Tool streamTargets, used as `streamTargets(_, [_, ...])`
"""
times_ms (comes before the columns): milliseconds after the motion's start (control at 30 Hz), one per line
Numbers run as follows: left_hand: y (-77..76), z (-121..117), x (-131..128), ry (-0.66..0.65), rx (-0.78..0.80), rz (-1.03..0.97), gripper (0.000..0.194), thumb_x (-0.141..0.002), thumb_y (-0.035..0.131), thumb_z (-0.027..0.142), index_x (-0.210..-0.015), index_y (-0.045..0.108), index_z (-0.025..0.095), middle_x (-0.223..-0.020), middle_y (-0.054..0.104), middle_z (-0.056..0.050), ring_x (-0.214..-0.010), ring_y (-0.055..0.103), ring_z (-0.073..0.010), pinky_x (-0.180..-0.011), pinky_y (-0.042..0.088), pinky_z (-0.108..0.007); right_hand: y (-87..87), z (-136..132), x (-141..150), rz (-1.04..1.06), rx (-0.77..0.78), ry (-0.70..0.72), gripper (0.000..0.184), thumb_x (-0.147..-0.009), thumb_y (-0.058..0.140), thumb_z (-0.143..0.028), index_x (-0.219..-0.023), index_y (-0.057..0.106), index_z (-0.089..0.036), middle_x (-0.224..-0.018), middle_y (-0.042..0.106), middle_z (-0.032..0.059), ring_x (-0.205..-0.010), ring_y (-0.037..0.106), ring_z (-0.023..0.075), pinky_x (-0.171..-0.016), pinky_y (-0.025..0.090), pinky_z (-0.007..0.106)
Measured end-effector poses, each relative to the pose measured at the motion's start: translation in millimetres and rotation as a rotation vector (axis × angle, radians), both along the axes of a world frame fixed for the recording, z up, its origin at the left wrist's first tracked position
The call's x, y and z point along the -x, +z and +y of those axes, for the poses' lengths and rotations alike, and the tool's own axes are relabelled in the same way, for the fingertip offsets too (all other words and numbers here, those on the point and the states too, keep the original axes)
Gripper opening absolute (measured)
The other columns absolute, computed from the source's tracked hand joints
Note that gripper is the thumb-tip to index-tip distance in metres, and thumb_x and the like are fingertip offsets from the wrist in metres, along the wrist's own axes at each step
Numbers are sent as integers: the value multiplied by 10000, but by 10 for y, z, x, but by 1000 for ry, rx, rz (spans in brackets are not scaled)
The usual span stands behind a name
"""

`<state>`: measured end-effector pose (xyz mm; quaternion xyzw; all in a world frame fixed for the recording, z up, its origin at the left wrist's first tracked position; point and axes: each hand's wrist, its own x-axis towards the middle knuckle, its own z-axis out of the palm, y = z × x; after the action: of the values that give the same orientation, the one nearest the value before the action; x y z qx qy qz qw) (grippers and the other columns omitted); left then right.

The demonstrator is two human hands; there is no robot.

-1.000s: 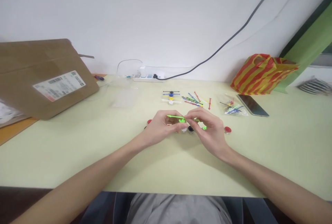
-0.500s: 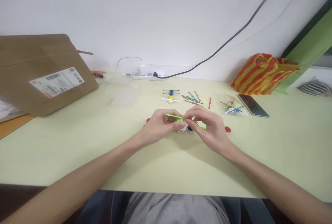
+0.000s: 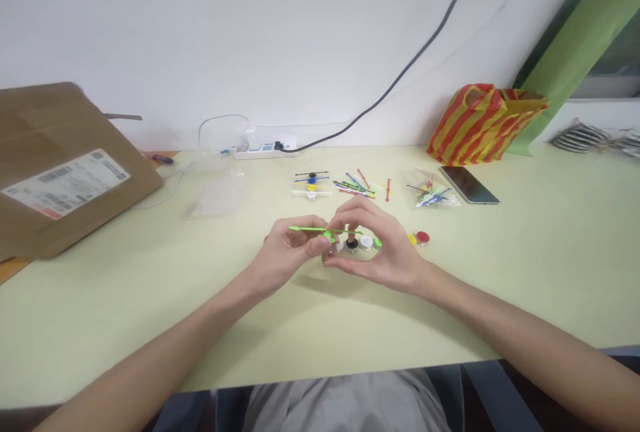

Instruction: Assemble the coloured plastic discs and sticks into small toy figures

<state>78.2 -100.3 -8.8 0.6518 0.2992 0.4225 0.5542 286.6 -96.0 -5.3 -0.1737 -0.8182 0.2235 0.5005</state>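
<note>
A bright green arrow spinner [image 3: 306, 228], a thin arrow on a small round green base, is between my two hands above the table. My left hand [image 3: 283, 253] pinches the base with thumb and fingers. From the other side, my right hand [image 3: 387, 239] has its index finger on top by the arrow and its thumb below the base. Behind and under my hands runs a row of small round suction-cup bases, among them a black base [image 3: 352, 244], a white base [image 3: 367, 242], a yellow base [image 3: 413, 239] and a red base [image 3: 423, 237]. My hands partly hide the row.
Finished-looking spinners [image 3: 312, 182] lie behind my hands, beside loose coloured arrows [image 3: 355, 185] and a clear bag of arrows [image 3: 433, 197]. A phone [image 3: 469, 185] and striped bag [image 3: 483, 127] are right. A cardboard box [image 3: 65, 165] stands left; a power strip [image 3: 265, 151] lies by the wall.
My view has swung right, so things appear further left. My right fingers have spread from a tight pinch near the arrow to span the spinner from above and below.
</note>
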Motion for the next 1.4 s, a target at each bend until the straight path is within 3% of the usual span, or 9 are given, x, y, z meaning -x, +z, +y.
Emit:
streamTargets(167, [-55,1,-5,-5,29,-4,319,-879,773,454,-955,744,146,-824,692,-44,-718,643,-136,-725,529,-244,-84,-15,41,3,-55,-61,245,-887,715,-125,-1106,622,-181,-1013,592,65,-922,593,167,-794,539,308])
streamTargets(333, [-71,-8,-14,-37,61,9,296,-893,763,437,-958,744,149,-866,700,-57,-802,655,-158,-769,534,-251,-112,-33,59,-16,-119,-110,253,-870,614,-69,-1091,599,-191,-979,574,56,-845,578,156,-719,521,285])
streamTargets(600, [-17,-44,-19,-66,57,44,274,-887,775,413,-949,747,148,-853,712,-56,-791,661,-153,-747,535,-231,-66,-33,16,-82,-250,-154,195,-853,606,-82,-1017,581,-184,-936,614,44,-744,581,128,-628,484,246])
streamTargets(833, [-12,-13,-17,-72,37,45,256,-871,795,387,-946,746,147,-842,722,-60,-770,666,-156,-732,540,-235,-116,-12,2,-99,-382,-223,219,-883,614,-100,-1086,596,-180,-924,645,38,-736,602,125,-600,443,239])
streamTargets(1133, [-38,-13,30,-26,-29,140,314,-870,784,438,-954,761,136,-828,713,-78,-774,658,-180,-747,546,-272,-96,-7,-7,-106,-355,-176,199,-905,596,-110,-1082,604,-199,-937,665,43,-743,611,130,-625,472,245])
streamTargets(1400, [28,-36,29,-36,-69,166,259,-887,769,408,-926,763,152,-817,711,-57,-747,645,-161,-725,538,-247,-62,-28,15,-78,-392,-188,229,-884,592,-81,-1081,607,-195,-888,649,32,-723,612,130,-614,481,240])
